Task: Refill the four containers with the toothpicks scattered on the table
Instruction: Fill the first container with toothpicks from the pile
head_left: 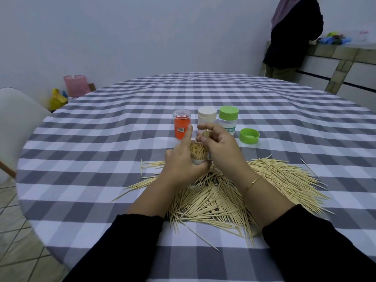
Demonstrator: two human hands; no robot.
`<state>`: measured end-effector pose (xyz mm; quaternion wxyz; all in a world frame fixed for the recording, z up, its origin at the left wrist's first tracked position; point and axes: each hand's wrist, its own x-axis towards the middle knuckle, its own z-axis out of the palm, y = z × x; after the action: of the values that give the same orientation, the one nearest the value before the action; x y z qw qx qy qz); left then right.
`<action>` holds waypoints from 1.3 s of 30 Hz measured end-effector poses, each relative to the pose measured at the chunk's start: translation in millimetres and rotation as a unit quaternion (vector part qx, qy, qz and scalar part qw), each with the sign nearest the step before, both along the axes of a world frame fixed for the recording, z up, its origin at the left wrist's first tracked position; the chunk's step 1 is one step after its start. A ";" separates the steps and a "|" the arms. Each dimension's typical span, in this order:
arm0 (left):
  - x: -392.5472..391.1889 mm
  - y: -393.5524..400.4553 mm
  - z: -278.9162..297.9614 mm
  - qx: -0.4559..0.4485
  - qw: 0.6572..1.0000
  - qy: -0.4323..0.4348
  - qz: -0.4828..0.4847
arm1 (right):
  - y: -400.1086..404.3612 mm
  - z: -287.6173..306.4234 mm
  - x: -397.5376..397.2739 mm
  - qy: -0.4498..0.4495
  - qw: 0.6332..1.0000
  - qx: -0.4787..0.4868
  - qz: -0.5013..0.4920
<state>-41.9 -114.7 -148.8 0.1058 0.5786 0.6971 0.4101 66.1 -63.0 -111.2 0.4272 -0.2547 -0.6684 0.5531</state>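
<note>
At centre of view, just above the open jar (199, 154), the right hand (220, 148) pinches a small bundle of toothpicks (206, 133) between thumb and curled fingers (200, 127), tips pointing down toward the jar mouth. Jar is packed nearly full with upright toothpicks. Left hand (181, 161) wraps round the jar's lower body, fingers clamped on it, index finger raised straight along the jar's 10 o'clock side. Jar looks lifted a little off the desk (101, 139), or resting on it; cannot tell which.

Right wrist carries a thin gold bracelet (252, 182). Both forearms end in black sleeves (317, 247).

Under and around the hands, from 3 o'clock round to 7 o'clock of the jar, lies the loose toothpick pile (213, 202), spread flat on the grey-and-white checked cloth; a few strays lie at 9 o'clock.

At 12 o'clock of the jar, three closed containers stand in a row: orange one with clear lid (181, 124), white one (207, 117) partly hidden behind the right hand, clear one with green lid (228, 120), near each other. A loose green cap (249, 135) lies open side up at 2 o'clock, just beside the green-lidded one.

Farther out: white chair (18, 119) at 9 o'clock, pink bag (76, 85) and yellow bag (58, 99) on the floor at 10 o'clock, a person in dark clothes (293, 35) standing at a counter at 1 o'clock.
</note>
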 end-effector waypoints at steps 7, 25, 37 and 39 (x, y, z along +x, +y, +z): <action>-1.0 -1.5 -0.2 0.008 1.000 -0.005 0.006 | 2.1 -4.9 4.9 -0.111 0.992 0.046 -0.026; 5.6 -4.0 4.7 0.025 0.997 0.066 0.003 | 20.3 18.3 43.6 -0.151 0.987 -0.037 0.047; 6.7 -1.6 4.1 0.015 0.998 0.068 -0.003 | 4.3 3.8 18.4 -0.202 0.971 0.129 0.018; 7.2 -2.1 5.0 0.012 0.999 0.038 0.001 | 0.0 -2.9 11.1 -0.213 0.956 0.199 -0.017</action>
<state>-34.7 -116.8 -143.9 0.0714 0.5943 0.6962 0.3964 77.2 -63.0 -114.1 0.3262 -0.2875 -0.8361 0.3344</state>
